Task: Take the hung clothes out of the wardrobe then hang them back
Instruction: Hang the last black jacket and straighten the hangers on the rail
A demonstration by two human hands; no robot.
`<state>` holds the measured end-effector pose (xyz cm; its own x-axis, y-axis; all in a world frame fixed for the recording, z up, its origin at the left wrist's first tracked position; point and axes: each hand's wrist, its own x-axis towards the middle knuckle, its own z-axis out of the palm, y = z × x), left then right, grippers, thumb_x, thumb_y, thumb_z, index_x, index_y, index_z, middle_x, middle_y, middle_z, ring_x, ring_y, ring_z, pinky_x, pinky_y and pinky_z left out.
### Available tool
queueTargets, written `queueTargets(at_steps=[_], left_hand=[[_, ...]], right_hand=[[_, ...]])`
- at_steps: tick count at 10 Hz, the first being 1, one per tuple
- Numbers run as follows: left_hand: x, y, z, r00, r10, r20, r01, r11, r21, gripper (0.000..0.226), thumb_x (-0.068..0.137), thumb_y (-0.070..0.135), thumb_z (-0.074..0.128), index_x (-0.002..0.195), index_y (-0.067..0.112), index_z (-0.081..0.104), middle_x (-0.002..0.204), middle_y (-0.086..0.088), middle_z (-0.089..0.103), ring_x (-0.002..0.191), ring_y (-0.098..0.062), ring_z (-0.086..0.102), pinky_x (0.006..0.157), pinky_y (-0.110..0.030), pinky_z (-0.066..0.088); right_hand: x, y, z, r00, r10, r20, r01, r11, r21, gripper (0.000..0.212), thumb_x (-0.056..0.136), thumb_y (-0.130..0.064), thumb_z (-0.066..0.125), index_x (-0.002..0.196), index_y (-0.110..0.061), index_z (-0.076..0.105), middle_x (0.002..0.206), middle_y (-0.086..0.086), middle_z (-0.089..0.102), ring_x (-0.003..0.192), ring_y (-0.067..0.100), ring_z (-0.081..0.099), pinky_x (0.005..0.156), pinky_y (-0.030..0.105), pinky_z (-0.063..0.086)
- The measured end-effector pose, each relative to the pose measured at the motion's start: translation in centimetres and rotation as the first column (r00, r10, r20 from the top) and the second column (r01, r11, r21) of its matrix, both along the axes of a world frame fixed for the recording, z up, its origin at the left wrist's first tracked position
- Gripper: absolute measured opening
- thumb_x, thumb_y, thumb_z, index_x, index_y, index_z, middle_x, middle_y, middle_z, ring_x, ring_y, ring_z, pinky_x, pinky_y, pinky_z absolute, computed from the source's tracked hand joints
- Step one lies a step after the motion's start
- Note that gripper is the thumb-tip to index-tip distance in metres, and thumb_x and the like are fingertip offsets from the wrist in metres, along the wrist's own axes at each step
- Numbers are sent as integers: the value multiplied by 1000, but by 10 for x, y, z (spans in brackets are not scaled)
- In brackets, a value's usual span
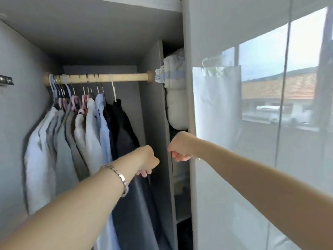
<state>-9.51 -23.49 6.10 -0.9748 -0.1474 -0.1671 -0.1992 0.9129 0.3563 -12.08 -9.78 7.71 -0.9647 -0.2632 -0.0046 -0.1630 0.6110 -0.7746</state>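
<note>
the clothes [72, 141] all hang on the wooden rod [126, 77] inside the open wardrobe [108, 42], packed toward its left end on pale hangers [75, 102]. nothing has come off yet.

the left hand [147, 160], with a bracelet [120, 177] on the wrist, is at the dark garment [124, 134], the last one on the right. its fingers [144, 173] are curled tight and seem to pinch the cloth at its front edge. the right hand [180, 147] is fisted near the edge of the glossy door [216, 186]. whether its fingers [180, 157] hold the door edge or nothing, i cannot tell.

the risks, as i judge them:
- pulling on the cloth rather than lifting the hook could slide the garment off its hanger or drag the neighbours along the rod.
- the hangers sit close together, so hooks may tangle and bring two out at once.
- long hems could catch on the partition [155, 105] just to the right.
- the rolled bundle [175, 83] on the side shelf sits near the rod end, and a wide swing could knock it.
</note>
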Motion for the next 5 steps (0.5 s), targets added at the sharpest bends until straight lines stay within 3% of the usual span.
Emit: queueTargets(at_steps=[1,2,3,4,5], left_hand=[[24,57,-33,987,-154,51,157,985,-74,22,95,17,39,88,6,57,77,-3,63,68,-17,62,68,-25,52],[50,115,-53,951,-305,56,310,942,-131,25,92,17,36,99,6,58,88,-5,67,72,-21,60,66,-25,49],[92,179,-79,855,-511,85,518,838,-173,18,87,12,37,88,12,55,92,-5,69,72,-21,61,56,-19,39],[141,237,-96,753,-655,65,656,737,-163,15,84,15,40,82,16,55,94,-6,72,84,-23,67,65,-23,42],[198,289,-118,622,-780,71,778,606,-163,11,85,17,41,78,20,49,89,-5,71,84,-23,67,72,-26,45]], right_hand=[[45,65,-28,984,-155,91,143,982,121,11,93,-7,45,84,-7,50,66,2,53,47,12,52,37,17,40],[99,138,-65,950,-280,138,243,940,239,12,94,-6,38,96,-5,50,64,1,52,50,13,50,40,18,36],[164,204,-102,909,-391,145,330,887,324,25,92,-6,38,106,1,58,66,1,54,52,12,51,45,18,39],[238,261,-133,829,-529,183,432,812,392,30,94,-9,39,112,5,59,68,1,55,53,12,51,49,19,42],[319,305,-158,730,-639,242,511,745,428,21,95,-9,41,89,-4,60,73,3,57,49,9,54,43,16,44]])
